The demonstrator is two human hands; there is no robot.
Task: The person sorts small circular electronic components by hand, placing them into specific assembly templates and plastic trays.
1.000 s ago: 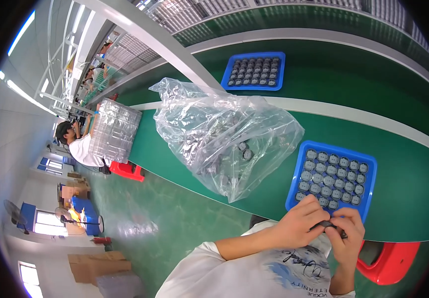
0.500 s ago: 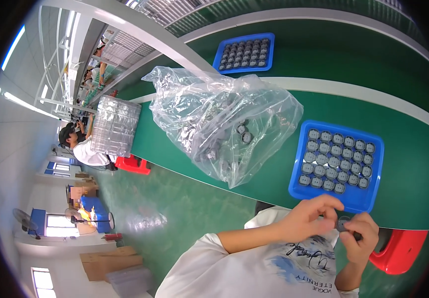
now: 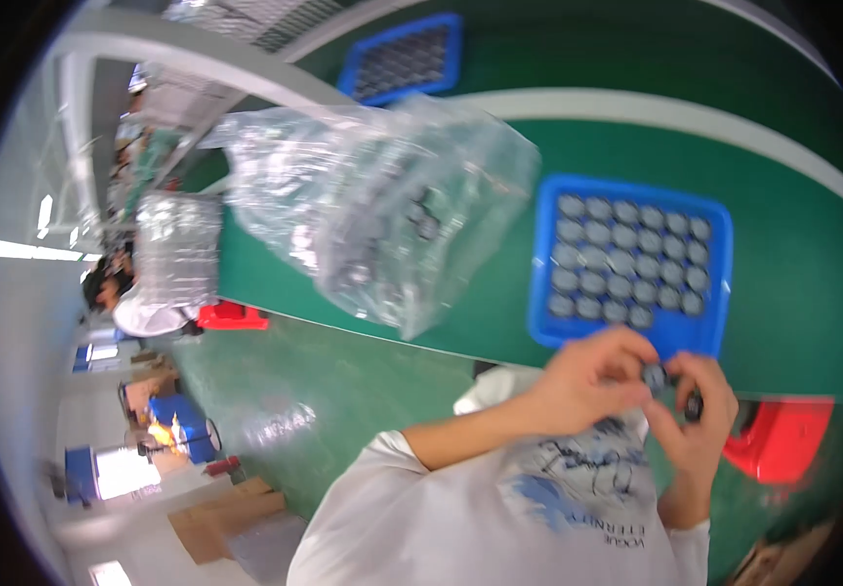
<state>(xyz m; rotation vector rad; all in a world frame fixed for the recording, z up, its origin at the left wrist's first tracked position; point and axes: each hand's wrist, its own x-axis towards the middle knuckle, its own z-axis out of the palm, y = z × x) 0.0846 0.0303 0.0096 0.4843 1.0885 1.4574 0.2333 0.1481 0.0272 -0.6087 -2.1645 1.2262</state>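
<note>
In front of me, at the near edge of the blue tray (image 3: 548, 264), my two hands meet. My left hand (image 3: 582, 386) is closed in a pinch on a small round grey part (image 3: 655, 377). The fingertips of my right hand (image 3: 697, 430) come up to the same part from the other side. A second small dark part (image 3: 694, 406) sits within the curled fingers of my right hand. Rows of similar round grey parts (image 3: 620, 262) fill most of the tray, with bare blue floor at its near right corner. Motion blur hides finer detail.
A clear plastic bag (image 3: 480, 186) with more round parts lies left of the tray on the green table (image 3: 792, 264). Farther back stands another filled blue tray (image 3: 452, 59). Wrapped silvery stacks (image 3: 179, 249), red stools (image 3: 792, 439) and a seated person (image 3: 143, 311) are around the table.
The whole view has shifted, so table, bag and trays appear higher and farther left. My hands stay together by the tray; the dark part in my right hand shows more plainly.
</note>
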